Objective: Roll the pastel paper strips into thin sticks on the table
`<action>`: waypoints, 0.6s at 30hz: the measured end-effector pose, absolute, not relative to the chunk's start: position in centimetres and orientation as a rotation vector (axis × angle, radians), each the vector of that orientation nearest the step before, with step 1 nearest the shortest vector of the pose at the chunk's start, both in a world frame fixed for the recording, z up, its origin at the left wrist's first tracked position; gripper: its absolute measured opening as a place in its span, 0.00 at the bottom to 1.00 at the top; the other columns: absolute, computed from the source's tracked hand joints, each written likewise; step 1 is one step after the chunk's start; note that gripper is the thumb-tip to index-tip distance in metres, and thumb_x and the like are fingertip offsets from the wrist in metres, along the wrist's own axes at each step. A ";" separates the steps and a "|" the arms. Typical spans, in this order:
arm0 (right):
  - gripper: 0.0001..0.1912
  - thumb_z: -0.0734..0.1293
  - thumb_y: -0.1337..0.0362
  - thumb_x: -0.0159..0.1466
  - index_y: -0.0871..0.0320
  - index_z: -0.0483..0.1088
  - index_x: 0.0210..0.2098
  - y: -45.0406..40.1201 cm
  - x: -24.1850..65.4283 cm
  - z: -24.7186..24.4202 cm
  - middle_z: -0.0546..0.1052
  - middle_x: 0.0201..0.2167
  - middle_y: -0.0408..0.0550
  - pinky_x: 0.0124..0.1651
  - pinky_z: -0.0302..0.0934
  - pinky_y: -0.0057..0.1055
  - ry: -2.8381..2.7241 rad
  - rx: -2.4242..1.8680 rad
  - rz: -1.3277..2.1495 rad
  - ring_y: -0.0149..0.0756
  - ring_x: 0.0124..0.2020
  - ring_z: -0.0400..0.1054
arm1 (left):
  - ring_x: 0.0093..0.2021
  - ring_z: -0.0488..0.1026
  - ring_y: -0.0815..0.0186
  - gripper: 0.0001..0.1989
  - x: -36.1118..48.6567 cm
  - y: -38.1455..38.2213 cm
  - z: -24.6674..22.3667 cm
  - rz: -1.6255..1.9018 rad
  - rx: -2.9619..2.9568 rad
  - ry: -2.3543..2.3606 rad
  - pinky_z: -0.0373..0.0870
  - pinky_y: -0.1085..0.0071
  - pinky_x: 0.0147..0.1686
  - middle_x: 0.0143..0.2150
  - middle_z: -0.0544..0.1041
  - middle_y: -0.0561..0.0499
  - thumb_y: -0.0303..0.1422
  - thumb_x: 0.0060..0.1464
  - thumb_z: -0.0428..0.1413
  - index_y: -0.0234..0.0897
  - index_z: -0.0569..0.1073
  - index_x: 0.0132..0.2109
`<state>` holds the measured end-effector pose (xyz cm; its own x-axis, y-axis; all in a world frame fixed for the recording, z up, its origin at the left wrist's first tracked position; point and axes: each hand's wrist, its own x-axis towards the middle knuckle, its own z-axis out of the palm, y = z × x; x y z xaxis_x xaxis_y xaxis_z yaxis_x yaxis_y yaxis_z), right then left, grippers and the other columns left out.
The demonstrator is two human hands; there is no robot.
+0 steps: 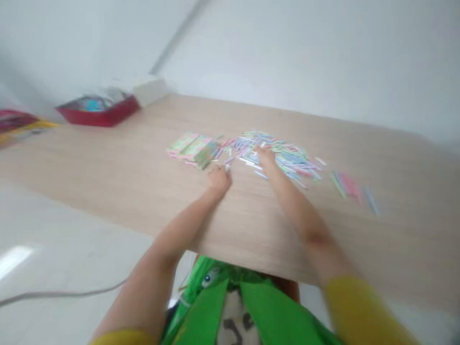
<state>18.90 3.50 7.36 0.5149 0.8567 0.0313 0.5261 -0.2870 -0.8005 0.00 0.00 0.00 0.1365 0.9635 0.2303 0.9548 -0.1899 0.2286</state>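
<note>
A loose spread of thin pastel sticks lies across the middle of the wooden table. My right hand reaches onto the left part of this spread, its fingers bent down among the sticks; blur hides what they grip. Just in front of the spread's left end is my left hand, closed, with a small pale thing at its fingertips that is too small to name. Beyond it on the left sit stacked green and pink packs side by side.
Small groups of green, pink and blue sticks lie to the right on the table. At the back left are a red tray holding assorted items and a white box. A red and yellow object is at far left.
</note>
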 end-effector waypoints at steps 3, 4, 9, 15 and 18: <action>0.11 0.63 0.61 0.63 0.60 0.73 0.31 2.1 16.8 5.9 0.71 0.21 0.42 0.30 0.59 0.26 -1.170 -1.998 0.565 0.33 0.28 0.69 | 0.49 0.76 0.46 0.17 -0.4 -0.9 0.0 0.515 2.321 2.034 0.70 0.54 0.46 0.49 0.76 0.35 0.35 0.62 0.46 0.31 0.74 0.50; 0.09 0.64 0.62 0.63 0.60 0.73 0.30 1.6 16.2 5.3 0.72 0.22 0.42 0.30 0.58 0.26 -1.190 -2.009 0.578 0.33 0.27 0.68 | 0.49 0.75 0.45 0.17 -0.6 -1.2 -0.1 0.519 2.311 2.049 0.70 0.53 0.47 0.49 0.76 0.34 0.36 0.62 0.46 0.31 0.74 0.50; 0.08 0.70 0.61 0.60 0.60 0.74 0.34 -0.5 13.9 2.3 0.80 0.32 0.51 0.36 0.64 0.30 -1.346 -2.100 0.612 0.40 0.35 0.76 | 0.55 0.70 0.41 0.18 -1.5 -2.2 -0.5 0.578 2.245 2.114 0.66 0.49 0.51 0.51 0.74 0.33 0.37 0.61 0.49 0.33 0.75 0.51; 0.26 0.69 0.59 0.65 0.67 0.67 0.58 0.6 10.2 1.8 0.77 0.52 0.70 0.53 0.65 0.44 -1.419 -2.206 0.558 0.56 0.55 0.73 | 0.58 0.67 0.41 0.20 -1.7 -1.2 -0.5 0.719 2.001 2.147 0.62 0.46 0.56 0.54 0.74 0.34 0.43 0.59 0.52 0.36 0.76 0.51; 0.25 0.66 0.55 0.68 0.67 0.68 0.56 1.4 8.9 2.1 0.76 0.53 0.73 0.55 0.63 0.47 -1.436 -2.193 0.598 0.58 0.57 0.72 | 0.59 0.66 0.41 0.20 -1.6 -1.1 -0.6 0.738 1.967 2.144 0.59 0.44 0.58 0.55 0.74 0.36 0.46 0.60 0.51 0.37 0.76 0.49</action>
<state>8.91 1.39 2.07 0.3641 0.9248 -0.1106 0.7303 -0.3572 -0.5822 -1.59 -1.12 -0.63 -0.1355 0.9658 0.2212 0.8974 0.0250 0.4405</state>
